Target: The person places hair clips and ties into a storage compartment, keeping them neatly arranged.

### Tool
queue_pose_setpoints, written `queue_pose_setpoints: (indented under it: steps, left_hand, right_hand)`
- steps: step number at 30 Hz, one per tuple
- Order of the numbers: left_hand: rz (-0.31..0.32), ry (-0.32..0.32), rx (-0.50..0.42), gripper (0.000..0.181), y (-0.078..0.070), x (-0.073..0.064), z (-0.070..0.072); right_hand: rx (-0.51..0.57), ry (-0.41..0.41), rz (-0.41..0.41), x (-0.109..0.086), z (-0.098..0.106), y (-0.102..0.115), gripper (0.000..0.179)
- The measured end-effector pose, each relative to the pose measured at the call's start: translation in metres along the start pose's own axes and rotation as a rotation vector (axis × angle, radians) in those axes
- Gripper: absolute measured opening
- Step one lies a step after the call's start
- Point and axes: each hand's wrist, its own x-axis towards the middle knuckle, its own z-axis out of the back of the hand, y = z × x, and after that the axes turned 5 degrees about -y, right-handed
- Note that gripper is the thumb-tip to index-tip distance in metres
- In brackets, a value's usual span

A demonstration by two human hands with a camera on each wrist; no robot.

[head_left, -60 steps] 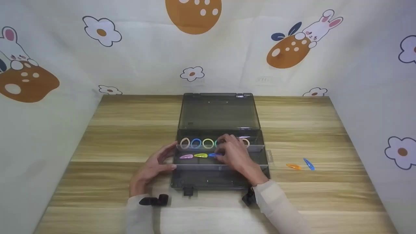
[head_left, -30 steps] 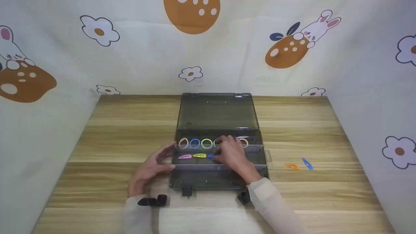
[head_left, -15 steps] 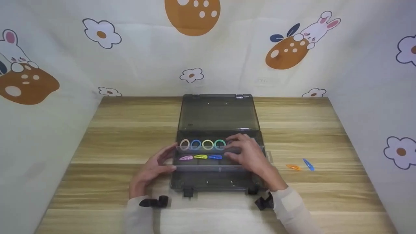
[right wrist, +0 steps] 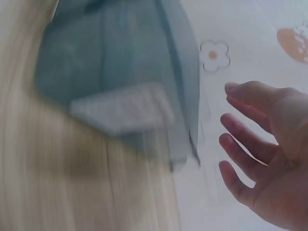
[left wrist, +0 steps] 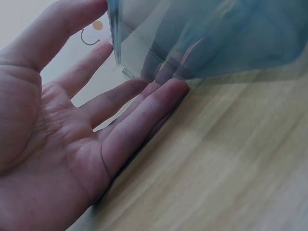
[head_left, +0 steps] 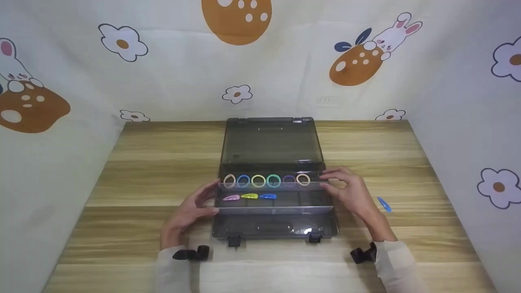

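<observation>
A dark see-through case [head_left: 272, 228] lies with its lid [head_left: 272, 140] tipped back. Its back compartment holds a row of hair ties, among them a green hair tie [head_left: 273, 180]. In the middle compartment are a pink snap hair clip [head_left: 231, 197], a yellow-green one [head_left: 249, 196] and a blue one [head_left: 268, 196]. My left hand [head_left: 191, 209] rests against the case's left side, fingers fairly straight [left wrist: 137, 120]. Above the right edge, my right hand [head_left: 353, 193] holds nothing, its fingers spread and slightly bent in the right wrist view [right wrist: 269, 149].
A blue snap hair clip [head_left: 384, 204] lies on the wooden table [head_left: 419, 244] to the right of the right hand. Two black latches stick out at the case's front, one being the right latch [head_left: 315, 238]. A patterned cloth [head_left: 171, 81] hangs behind.
My right hand has let go of the blue clip in the middle compartment and moved right, out over the case's edge. It now hides the orange clip on the table. The left hand stays put.
</observation>
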Motion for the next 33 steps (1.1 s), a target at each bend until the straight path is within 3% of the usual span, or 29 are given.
queue_pose_setpoints:
  steps: [8,16,25,33]
  left_hand:
    - [-0.012,0.011,0.004,0.084,0.001,0.000,0.000]
    - [-0.021,0.015,-0.003,0.085,0.000,-0.001,0.000]
    - [-0.015,0.008,0.012,0.085,0.000,-0.001,0.001]
    - [0.012,0.002,-0.007,0.084,-0.001,0.000,0.000]
  right_hand:
    - [-0.045,0.008,-0.038,-0.017,0.020,-0.032,0.020]
    - [-0.133,0.014,-0.046,-0.032,0.053,-0.058,0.022]
    - [-0.153,0.101,-0.201,-0.043,0.089,-0.074,0.029]
    - [-0.201,0.142,-0.343,-0.047,0.105,-0.084,0.038]
